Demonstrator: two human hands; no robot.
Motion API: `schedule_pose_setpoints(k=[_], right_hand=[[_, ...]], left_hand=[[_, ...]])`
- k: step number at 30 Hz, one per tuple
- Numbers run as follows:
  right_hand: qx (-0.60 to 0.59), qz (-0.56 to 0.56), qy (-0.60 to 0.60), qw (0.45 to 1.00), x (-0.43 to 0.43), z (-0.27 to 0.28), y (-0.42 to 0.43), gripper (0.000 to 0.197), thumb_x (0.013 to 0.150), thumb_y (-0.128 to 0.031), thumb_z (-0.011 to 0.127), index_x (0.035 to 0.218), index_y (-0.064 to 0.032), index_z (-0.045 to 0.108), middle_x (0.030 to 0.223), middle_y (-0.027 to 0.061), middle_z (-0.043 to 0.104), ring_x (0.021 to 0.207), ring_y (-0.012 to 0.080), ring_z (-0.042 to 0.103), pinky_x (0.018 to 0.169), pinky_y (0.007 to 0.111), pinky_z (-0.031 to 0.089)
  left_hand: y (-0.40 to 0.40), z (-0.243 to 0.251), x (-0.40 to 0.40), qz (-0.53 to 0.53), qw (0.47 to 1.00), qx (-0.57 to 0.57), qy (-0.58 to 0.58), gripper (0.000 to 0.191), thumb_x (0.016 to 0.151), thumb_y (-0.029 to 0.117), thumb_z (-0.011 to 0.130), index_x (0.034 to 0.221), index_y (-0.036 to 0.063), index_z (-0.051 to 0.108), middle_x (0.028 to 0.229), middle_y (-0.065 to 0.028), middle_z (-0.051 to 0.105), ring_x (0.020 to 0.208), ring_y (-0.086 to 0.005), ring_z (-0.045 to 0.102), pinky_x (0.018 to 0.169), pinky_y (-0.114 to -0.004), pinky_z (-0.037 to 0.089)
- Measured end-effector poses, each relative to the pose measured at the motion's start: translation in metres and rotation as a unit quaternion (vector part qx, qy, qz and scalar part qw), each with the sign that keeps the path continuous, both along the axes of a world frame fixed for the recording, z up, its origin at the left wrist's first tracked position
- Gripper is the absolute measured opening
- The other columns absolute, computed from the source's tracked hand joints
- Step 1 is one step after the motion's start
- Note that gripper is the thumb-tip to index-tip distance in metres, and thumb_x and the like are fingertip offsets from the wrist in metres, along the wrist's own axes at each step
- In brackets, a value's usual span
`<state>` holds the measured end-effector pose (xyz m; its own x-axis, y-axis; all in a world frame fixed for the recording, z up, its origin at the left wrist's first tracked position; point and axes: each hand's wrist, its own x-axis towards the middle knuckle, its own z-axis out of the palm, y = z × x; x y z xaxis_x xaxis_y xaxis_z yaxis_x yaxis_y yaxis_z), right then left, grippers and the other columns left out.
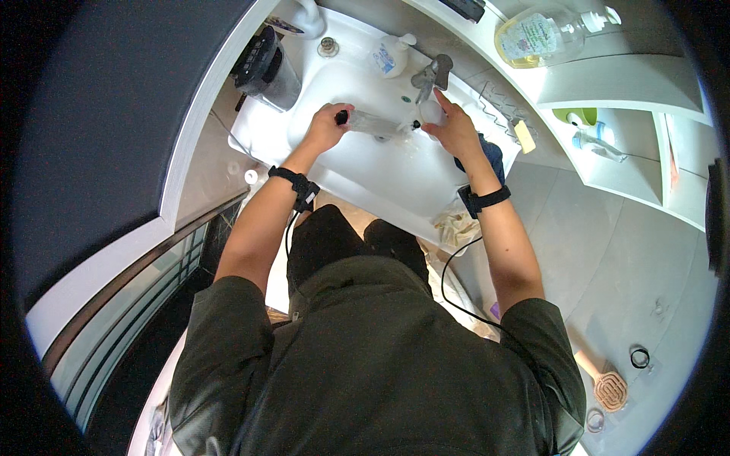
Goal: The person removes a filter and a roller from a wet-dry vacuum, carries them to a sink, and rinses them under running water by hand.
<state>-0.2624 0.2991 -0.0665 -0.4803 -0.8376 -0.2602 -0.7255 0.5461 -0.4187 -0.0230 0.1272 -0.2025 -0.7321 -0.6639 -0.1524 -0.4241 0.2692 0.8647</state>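
My left hand (329, 126) is closed around the black end of a translucent tube-like object (373, 123) over the white sink basin (365, 165). The object lies roughly level, its other end toward my right hand. My right hand (453, 126) holds a round white translucent item (432, 113) just below the faucet (434, 74). A small black piece (416, 124) shows beside my right fingertips; whether it belongs to the tube or the round item, I cannot tell. Water seems to splash between the hands. My right palm is hidden.
A white pump bottle (392, 56) stands behind the basin. At the sink's left is a clear container with a black top (268, 74). Dark cloth (491, 157) and pale cloth (458, 227) rest at its right. A shelf (616, 102) with a soap bottle (533, 40) juts in upper right.
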Motion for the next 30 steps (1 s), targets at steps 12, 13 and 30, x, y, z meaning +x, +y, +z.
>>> schedule_pose_setpoints(k=[12, 13, 30], right_hand=[[-0.076, -0.005, 0.051, 0.996, 0.016, 0.043, -0.001, 0.090, 0.077, -0.025, 0.078, 0.152, -0.0241, 0.028, 0.116, 0.0172, 0.061, 0.106, 0.0348, 0.062, 0.088, 0.042, 0.051], [-0.062, -0.013, 0.049, 0.997, 0.014, 0.046, -0.003, 0.091, 0.077, -0.025, 0.077, 0.152, -0.0246, 0.026, 0.115, 0.0172, 0.061, 0.105, 0.0351, 0.062, 0.088, 0.042, 0.051], [-0.027, -0.048, -0.027, 0.998, -0.002, -0.111, 0.040, 0.059, 0.078, -0.021, 0.076, 0.131, -0.0127, 0.053, 0.126, 0.0154, 0.058, 0.110, 0.0350, 0.060, 0.091, 0.044, 0.051]], left_hand=[[-0.004, -0.012, -0.021, -0.012, 0.999, 0.032, -0.030, 0.044, 0.075, 0.006, 0.076, 0.117, 0.0167, 0.067, 0.103, -0.0162, 0.063, 0.093, -0.0304, 0.064, 0.086, -0.036, 0.052], [-0.006, -0.018, -0.020, -0.018, 0.999, 0.028, -0.030, 0.044, 0.075, 0.006, 0.076, 0.117, 0.0167, 0.067, 0.103, -0.0162, 0.063, 0.093, -0.0304, 0.064, 0.086, -0.036, 0.052], [0.000, 0.014, -0.038, 0.020, 0.985, 0.164, -0.040, 0.042, 0.080, -0.002, 0.072, 0.120, 0.0111, 0.066, 0.096, -0.0021, 0.057, 0.080, -0.0119, 0.058, 0.075, -0.024, 0.050]])
